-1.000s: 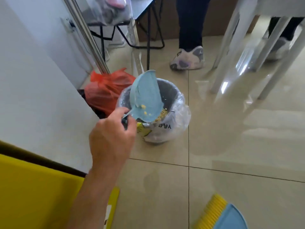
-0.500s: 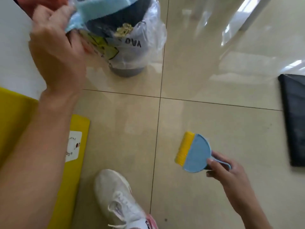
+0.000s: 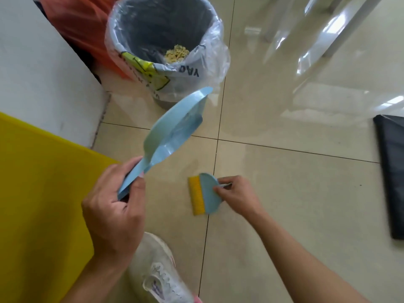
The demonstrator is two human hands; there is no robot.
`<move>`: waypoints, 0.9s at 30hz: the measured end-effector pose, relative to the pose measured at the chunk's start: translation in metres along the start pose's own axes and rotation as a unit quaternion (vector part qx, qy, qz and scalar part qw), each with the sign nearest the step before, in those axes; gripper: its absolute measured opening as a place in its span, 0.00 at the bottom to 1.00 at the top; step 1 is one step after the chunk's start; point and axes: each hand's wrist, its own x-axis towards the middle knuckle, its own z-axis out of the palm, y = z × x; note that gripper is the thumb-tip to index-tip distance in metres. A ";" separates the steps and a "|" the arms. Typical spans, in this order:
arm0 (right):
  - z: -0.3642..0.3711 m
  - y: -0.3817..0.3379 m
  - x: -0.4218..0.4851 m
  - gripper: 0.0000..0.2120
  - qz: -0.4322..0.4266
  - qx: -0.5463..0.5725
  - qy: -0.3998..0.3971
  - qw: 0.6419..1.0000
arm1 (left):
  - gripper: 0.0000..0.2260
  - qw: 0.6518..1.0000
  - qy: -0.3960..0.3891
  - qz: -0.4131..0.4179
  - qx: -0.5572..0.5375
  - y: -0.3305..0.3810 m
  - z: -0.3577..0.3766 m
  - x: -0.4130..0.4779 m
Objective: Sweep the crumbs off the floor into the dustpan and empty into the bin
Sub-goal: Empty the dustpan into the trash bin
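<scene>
The emptying step looks done. A heap of yellowish crumbs [image 3: 176, 54] lies inside the plastic-lined bin [image 3: 153, 22], and the light blue dustpan [image 3: 173, 127] hangs in the air on the near side of the bin, clear of its rim, tilted on edge, with no crumbs visible on its inner face. The left hand [image 3: 113, 211] has its fingers curled round the dustpan's handle. The right hand [image 3: 237, 196] pinches the short handle of a small blue brush [image 3: 207, 193] with yellow bristles, low over the floor [image 3: 295, 193]; whether the bristles touch the tiles cannot be told. No loose crumbs show on the tiles in view, though fine ones would be hard to see. My judgement is that little is left beyond checking for strays and putting the tools away.
</scene>
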 end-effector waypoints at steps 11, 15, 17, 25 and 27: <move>-0.063 0.043 -0.053 0.10 -0.021 0.017 -0.020 0.999 | 0.11 0.949 -0.088 -0.287 -0.100 -0.057 0.006 -0.063; -0.016 0.039 -0.068 0.15 -0.049 -0.125 -0.150 0.980 | 0.09 0.939 -0.123 -0.301 -0.115 -0.056 0.017 -0.064; -0.017 0.042 -0.059 0.15 -0.048 -0.137 -0.105 0.984 | 0.08 0.935 -0.137 -0.301 -0.124 -0.052 0.022 -0.064; -0.110 0.030 -0.017 0.12 -0.035 -0.192 0.060 0.979 | 0.09 0.929 -0.198 -0.293 -0.106 -0.050 0.025 -0.071; -0.130 0.023 -0.016 0.13 -0.037 -0.194 0.057 0.979 | 0.09 0.928 -0.207 -0.292 -0.105 -0.051 0.025 -0.072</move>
